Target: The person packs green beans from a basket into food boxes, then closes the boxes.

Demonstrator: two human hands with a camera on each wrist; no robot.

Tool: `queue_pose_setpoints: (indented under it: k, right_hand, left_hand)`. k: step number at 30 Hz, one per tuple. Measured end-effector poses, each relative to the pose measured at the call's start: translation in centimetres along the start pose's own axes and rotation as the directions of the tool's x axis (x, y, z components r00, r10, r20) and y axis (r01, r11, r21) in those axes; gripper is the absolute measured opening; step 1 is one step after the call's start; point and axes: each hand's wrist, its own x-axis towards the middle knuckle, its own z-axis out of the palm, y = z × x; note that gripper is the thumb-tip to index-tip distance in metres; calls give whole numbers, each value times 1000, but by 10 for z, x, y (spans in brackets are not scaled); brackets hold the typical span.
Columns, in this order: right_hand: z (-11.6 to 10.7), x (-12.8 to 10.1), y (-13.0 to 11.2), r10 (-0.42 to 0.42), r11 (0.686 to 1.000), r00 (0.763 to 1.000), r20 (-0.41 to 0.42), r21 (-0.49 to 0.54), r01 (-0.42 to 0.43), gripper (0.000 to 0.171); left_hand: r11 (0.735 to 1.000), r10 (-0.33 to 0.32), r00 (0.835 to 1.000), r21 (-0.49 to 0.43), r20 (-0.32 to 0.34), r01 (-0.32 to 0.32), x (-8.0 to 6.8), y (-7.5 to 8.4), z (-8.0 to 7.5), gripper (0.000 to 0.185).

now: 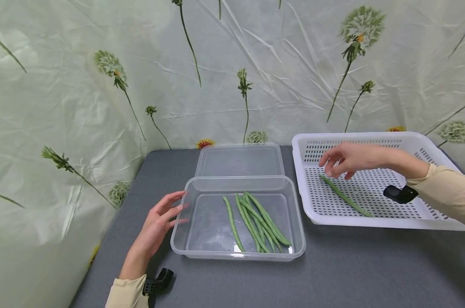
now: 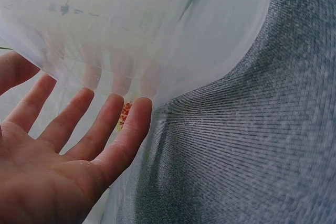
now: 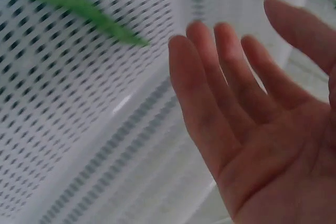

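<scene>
Grey table [image 1: 351,273], floral backdrop [image 1: 82,85]

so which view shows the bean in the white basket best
The head view: the whole bean lies on the basket floor under the open right hand. The right wrist view catches only its blurred tip. The left wrist view shows none of it, only the left hand.

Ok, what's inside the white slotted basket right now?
One green bean lies on the floor of the white basket, just below the open right hand. The hand and forearm cover part of the floor.
</scene>
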Motion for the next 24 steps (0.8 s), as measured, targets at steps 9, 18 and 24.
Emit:
queue_pose_setpoints:
  k: [9,18,24]
  right_hand:
    - [-4,5,40,84,996,991,101,25,-86,41]
    - [0,12,73,81,988,980,184,115,-103,36]
    - [10,18,80,98,986,984,152,121,-117,41]
  left_hand:
    - [1000,-8,1000,4,-8,8,1,-1,1,46]
    - [1000,-1,1000,-7,-6,1,0,-2,0,46]
    - [1000,-4,1000,1,-9,4,1,-1,-1,45]
